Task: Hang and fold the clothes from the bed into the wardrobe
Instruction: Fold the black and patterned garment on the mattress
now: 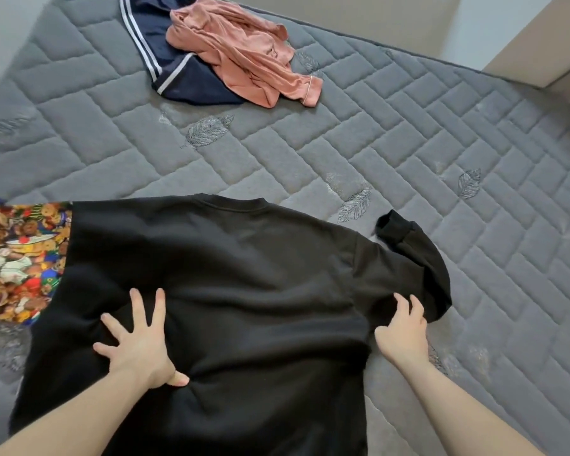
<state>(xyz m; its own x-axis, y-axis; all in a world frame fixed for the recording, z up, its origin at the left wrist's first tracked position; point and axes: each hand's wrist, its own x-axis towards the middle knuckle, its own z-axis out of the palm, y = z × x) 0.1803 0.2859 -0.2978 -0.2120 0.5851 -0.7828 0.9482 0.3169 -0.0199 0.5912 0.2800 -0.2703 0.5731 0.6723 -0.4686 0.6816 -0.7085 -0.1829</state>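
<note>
Hands (139,340) on black sweatshirt (244,274)

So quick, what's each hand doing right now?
Left hand: open, fingers spread, pressing flat on the black sweatshirt.
Right hand: fingers curled on the sweatshirt's folded sleeve, apparently gripping it.

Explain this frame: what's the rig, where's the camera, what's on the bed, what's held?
No robot here: a person works with bare hands, filmed by one wide-angle camera on their head, looking forward and down. The surface is a grey quilted mattress. A black sweatshirt lies spread on it. The left hand presses flat on the sweatshirt, fingers splayed. The right hand curls its fingers round the fabric by the folded-in sleeve. At far left a teddy-bear print cloth peeks out. Farther off lie a pink garment and a navy striped one beneath it.
</note>
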